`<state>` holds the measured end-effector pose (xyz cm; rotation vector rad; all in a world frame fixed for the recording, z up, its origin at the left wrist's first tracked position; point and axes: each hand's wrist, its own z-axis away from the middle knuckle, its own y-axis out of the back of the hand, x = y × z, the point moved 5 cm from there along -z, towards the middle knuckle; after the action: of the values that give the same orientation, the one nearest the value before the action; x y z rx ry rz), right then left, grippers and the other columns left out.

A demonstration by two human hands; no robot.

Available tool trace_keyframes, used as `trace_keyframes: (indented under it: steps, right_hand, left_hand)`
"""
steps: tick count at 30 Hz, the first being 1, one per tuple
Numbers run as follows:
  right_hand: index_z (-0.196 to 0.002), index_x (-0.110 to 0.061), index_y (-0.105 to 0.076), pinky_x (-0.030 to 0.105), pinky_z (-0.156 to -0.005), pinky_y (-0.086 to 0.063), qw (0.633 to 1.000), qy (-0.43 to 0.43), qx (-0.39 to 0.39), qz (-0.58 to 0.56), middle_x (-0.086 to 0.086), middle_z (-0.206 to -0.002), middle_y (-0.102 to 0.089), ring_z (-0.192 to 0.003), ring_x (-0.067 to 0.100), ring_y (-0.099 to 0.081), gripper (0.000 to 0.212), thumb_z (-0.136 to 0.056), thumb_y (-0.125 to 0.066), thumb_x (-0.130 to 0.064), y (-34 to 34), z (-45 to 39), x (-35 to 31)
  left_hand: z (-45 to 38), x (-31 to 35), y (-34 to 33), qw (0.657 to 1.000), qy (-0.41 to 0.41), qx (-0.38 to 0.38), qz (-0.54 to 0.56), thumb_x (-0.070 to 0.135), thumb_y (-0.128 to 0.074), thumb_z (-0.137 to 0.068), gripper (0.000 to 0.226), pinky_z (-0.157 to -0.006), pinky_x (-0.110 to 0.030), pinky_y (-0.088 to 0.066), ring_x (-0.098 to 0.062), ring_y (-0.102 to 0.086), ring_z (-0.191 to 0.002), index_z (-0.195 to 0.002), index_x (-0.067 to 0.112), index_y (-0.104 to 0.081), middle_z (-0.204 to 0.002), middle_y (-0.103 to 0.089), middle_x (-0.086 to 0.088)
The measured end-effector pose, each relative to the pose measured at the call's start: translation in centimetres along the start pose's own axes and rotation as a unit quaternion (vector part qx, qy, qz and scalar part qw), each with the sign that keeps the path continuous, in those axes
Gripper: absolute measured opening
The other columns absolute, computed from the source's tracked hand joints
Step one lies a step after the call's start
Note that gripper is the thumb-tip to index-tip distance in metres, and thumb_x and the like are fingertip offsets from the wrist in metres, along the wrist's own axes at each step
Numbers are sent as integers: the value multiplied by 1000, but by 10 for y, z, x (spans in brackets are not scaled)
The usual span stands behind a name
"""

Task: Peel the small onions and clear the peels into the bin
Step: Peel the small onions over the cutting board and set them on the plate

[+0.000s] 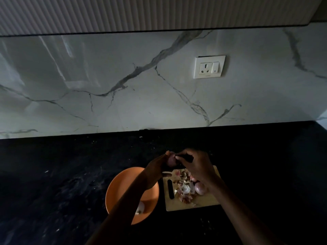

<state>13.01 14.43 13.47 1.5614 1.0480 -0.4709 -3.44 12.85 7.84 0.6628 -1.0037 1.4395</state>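
Head view: both hands up over the dark counter [70, 174], behind the board [205, 200]. Left hand [155, 167] grips a small onion [171, 160]; right hand [196, 165] pinches at its top w/ curled fingers. Peels [184, 190] & another onion [200, 188] lie on the board. Orange bowl [122, 188] just left of it, a pale peeled piece [140, 207] inside.

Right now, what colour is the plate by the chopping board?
Orange; the plate shows best in the head view.
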Motion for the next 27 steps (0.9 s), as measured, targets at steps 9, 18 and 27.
trace_keyframes:
  steps: [9, 18, 27]
  right_hand:
    - [-84, -14, -72, 25, -64, -53, 1000, 0, 25, 5, -6, -77, -72, -74, 7, -67, 12, -78, -82, -16, -7, 2, 0]
    - [-87, -19, -68, 11, -62, -47, 999, -21, 30, -11, -11, -77, -67, -74, 3, -65, 17, -77, -81, -15, -5, -3, -3]
    - [-96, -18, -72, 30, -74, -57, 996, -64, -22, -59, -7, -87, -73, -84, 5, -69, 11, -86, -75, -22, -6, -6, 6]
  left_hand:
    - [-3, 5, 3, 999, -1, -32, -29, 34, -45, -105, 22, -78, -33, -51, -24, -68, -99, -112, 31, -66, -100, -76, 2]
    - [-2, 7, -5, 999, -17, -33, 29, 42, -43, -101, 37, -69, -30, -51, -23, -67, -86, -120, 19, -64, -103, -71, -11]
    - [-11, 3, -7, 999, -4, 6, 53, 43, -36, -104, 41, -57, -24, -51, -18, -67, -76, -119, 17, -63, -96, -72, -7]
